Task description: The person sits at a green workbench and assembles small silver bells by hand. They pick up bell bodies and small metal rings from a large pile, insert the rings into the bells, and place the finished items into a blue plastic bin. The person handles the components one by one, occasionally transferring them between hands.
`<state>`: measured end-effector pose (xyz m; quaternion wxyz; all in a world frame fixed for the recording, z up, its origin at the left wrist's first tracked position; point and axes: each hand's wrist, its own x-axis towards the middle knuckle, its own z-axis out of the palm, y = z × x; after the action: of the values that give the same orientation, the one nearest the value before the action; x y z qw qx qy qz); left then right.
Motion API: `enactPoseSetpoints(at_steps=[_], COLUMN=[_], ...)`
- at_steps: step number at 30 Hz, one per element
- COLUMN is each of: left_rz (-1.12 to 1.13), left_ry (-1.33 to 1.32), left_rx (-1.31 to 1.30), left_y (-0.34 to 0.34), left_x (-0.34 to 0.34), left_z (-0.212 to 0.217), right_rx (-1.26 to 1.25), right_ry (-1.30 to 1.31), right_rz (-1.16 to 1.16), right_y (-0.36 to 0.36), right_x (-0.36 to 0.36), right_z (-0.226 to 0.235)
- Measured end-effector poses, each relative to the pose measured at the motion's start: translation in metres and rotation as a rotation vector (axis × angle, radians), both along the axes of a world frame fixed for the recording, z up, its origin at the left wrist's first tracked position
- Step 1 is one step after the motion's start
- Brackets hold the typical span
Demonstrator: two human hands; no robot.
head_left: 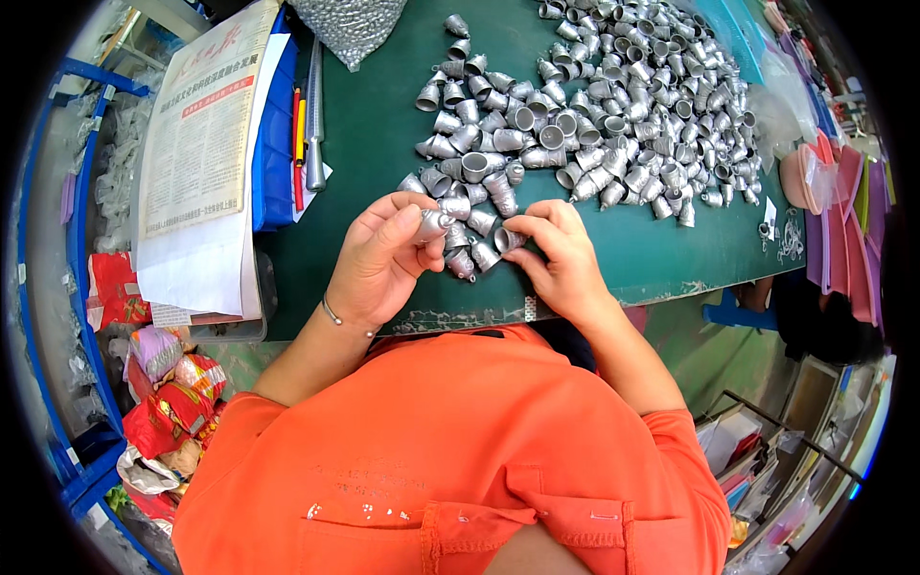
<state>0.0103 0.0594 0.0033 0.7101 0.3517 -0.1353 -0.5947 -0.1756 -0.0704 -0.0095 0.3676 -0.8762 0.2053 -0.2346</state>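
Note:
Between the thumb and fingers of my left hand (383,244) is a small grey metal bell (432,227), lifted a little above the table near its front edge. My right hand (559,251) pinches another bell (508,240) by its side, its open mouth partly covered by my fingers. Several loose bells (459,263) lie between and just beyond the two hands. Farther off, a large heap of the same bells (613,115) spreads over the green table (369,115), some upright, some on their sides.
A clear bag of small grey pieces (351,24) stands at the back left. Beside it lie a long metal file (315,115) and red and yellow pens (300,134). Newspaper (196,125) rests by a blue tray (273,144). Pink sheets (843,230) hang at the right.

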Motion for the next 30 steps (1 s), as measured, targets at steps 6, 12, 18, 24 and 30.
enactPoseSetpoints(at_steps=[6,12,18,24,30], left_rz=[-0.005,-0.050,-0.053,0.011,-0.023], left_ry=[0.012,0.047,0.088,0.144,0.106], left_rx=[-0.002,-0.077,-0.100,-0.083,-0.065], left_y=[-0.001,-0.009,-0.004,-0.007,0.001], left_x=[-0.003,-0.005,-0.003,-0.004,-0.001], left_z=[-0.006,-0.005,-0.007,0.005,0.002], right_rx=[0.881,1.586,1.700,0.718,0.059], right_ry=[-0.356,-0.535,-0.552,-0.150,0.163], right_rz=[0.075,0.226,0.149,-0.255,-0.207], right_y=[0.002,0.005,0.003,-0.007,-0.016], right_x=[-0.016,-0.029,-0.024,0.006,0.022], right_z=[-0.001,-0.012,0.007,0.002,0.001])
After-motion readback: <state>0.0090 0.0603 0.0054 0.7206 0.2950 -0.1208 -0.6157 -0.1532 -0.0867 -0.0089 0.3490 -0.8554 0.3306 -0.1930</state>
